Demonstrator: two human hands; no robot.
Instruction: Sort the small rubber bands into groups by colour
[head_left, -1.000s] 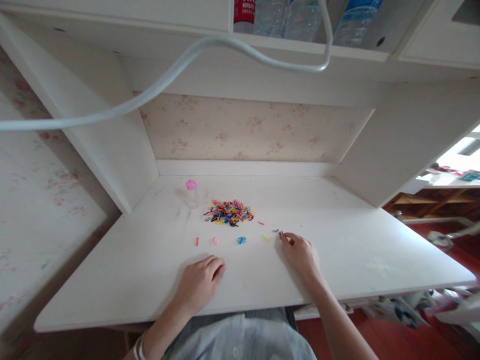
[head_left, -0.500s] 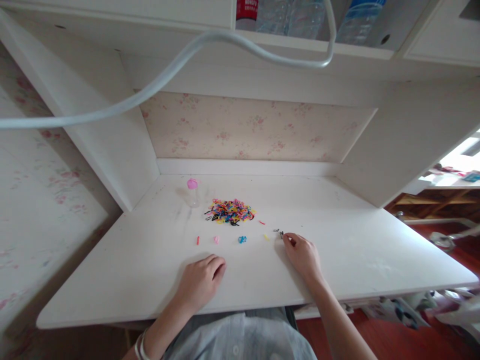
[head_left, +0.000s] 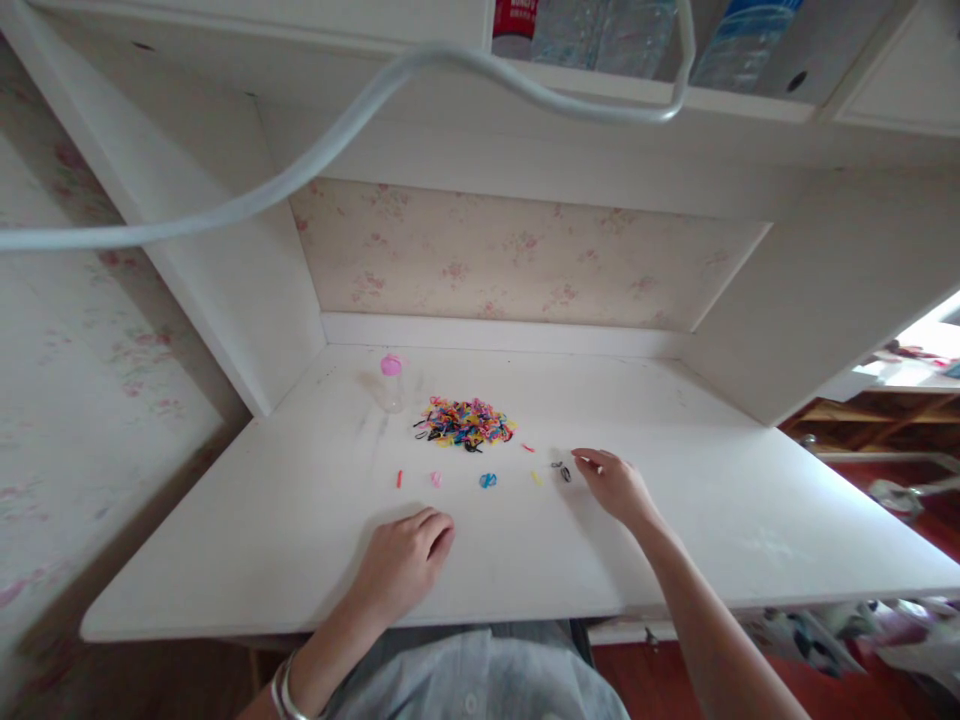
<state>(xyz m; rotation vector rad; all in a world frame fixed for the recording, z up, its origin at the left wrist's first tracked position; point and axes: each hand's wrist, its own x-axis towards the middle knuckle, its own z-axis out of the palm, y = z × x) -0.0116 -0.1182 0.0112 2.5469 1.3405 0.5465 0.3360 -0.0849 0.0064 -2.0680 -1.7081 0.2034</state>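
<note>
A heap of small multicoloured rubber bands lies in the middle of the white table. In front of it sits a row of small groups: a red band, pink bands, blue bands, a yellow band and black bands. My right hand hovers just right of the black ones, its thumb and forefinger a little apart, with nothing visible between them. Loosely curled, my left hand rests on the table below the pink and blue bands, and no object shows in it.
A clear jar with a pink lid stands behind the heap, to the left. One loose red band lies right of the heap. A white cable hangs across the upper view, before a shelf holding plastic bottles.
My right hand has come away from the black bands, up and slightly right, leaving them on the table. The left hand stays where it was. The view has shifted slightly.
</note>
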